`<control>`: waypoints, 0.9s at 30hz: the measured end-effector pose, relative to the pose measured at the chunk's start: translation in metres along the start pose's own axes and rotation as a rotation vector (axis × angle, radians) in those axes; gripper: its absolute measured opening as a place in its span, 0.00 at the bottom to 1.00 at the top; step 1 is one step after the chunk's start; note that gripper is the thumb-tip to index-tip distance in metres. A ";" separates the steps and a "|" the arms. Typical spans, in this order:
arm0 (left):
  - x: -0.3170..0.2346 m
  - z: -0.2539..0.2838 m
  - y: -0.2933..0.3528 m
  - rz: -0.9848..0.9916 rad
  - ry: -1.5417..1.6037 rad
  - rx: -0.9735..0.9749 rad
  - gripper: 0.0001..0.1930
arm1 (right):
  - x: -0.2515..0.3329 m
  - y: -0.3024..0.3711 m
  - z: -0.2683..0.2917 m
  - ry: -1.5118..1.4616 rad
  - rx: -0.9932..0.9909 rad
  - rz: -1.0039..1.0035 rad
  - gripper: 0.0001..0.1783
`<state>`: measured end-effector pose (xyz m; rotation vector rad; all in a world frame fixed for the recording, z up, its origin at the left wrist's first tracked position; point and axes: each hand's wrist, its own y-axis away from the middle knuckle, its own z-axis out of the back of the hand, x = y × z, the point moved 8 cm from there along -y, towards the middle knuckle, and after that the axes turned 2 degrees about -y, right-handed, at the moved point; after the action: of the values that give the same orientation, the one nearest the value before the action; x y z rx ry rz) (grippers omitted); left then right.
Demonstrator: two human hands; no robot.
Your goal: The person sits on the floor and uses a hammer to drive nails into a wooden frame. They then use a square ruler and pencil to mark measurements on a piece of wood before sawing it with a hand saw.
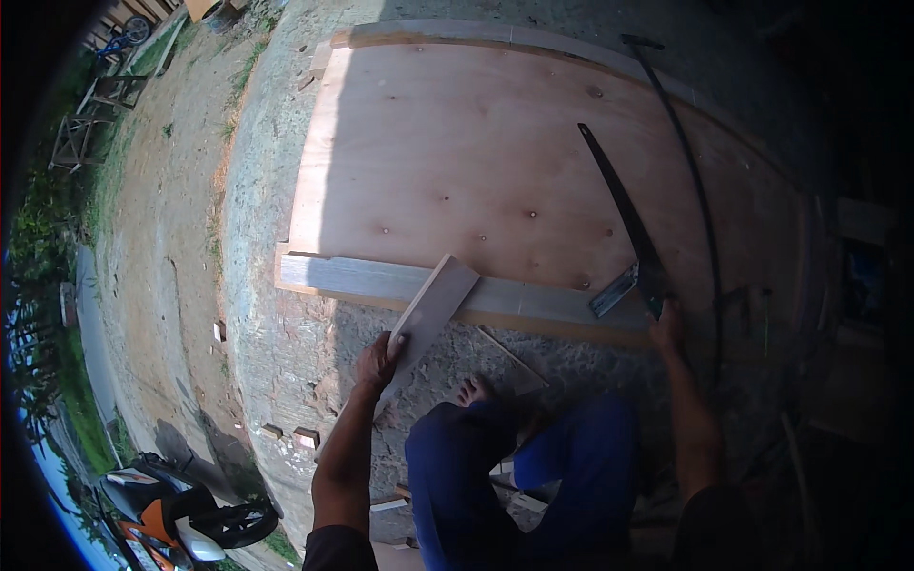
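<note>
My left hand [379,364] is closed around a pale wooden board [430,303]. The board's far end rests over the near rail of a large plywood panel [447,162]. On the right, my right hand [669,328] grips the handle of a handsaw [624,205]. Its dark blade points away from me and slightly left, over the panel. A small metal square [615,290] lies on the near rail, just left of the saw handle.
A black cable [693,162] runs across the panel's right side. Wood offcuts [306,438] lie on the rough ground, and a thin stick [514,357] lies near my bare foot [473,390]. An orange and white motorcycle [157,519] stands at the lower left. The far right is dark.
</note>
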<state>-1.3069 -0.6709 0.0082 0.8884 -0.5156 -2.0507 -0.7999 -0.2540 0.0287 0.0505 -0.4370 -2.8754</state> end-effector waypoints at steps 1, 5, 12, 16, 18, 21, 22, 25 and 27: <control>0.001 -0.007 -0.007 -0.032 0.023 -0.002 0.31 | -0.005 -0.002 -0.005 -0.037 -0.042 0.045 0.29; 0.012 -0.021 -0.028 -0.147 0.087 -0.173 0.30 | 0.015 -0.014 0.028 -0.309 -0.143 0.146 0.27; -0.005 -0.077 -0.026 -0.137 -0.230 -0.397 0.53 | 0.111 -0.038 0.177 -0.525 -0.539 0.347 0.23; -0.019 -0.038 -0.027 -0.342 0.069 -0.130 0.55 | 0.180 -0.032 0.200 -0.722 -0.462 0.559 0.25; -0.015 -0.019 -0.025 -0.399 0.278 -0.013 0.57 | 0.211 -0.027 0.184 -1.052 -0.158 0.372 0.24; -0.017 -0.013 -0.028 -0.428 0.556 0.060 0.60 | 0.238 -0.021 0.154 -1.273 -0.053 0.317 0.23; -0.024 -0.013 -0.027 -0.433 0.593 0.062 0.60 | 0.240 -0.025 0.136 -1.285 -0.007 0.306 0.23; -0.021 -0.026 -0.012 -0.289 0.216 -0.150 0.58 | 0.258 -0.008 0.103 -1.171 -0.049 0.406 0.27; -0.028 -0.037 -0.002 -0.171 -0.018 -0.305 0.55 | 0.276 0.027 0.105 -1.059 -0.104 0.458 0.30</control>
<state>-1.2693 -0.6489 -0.0060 0.7516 -0.1315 -2.2178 -1.0693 -0.3128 0.1369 -1.4118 -0.3798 -2.2288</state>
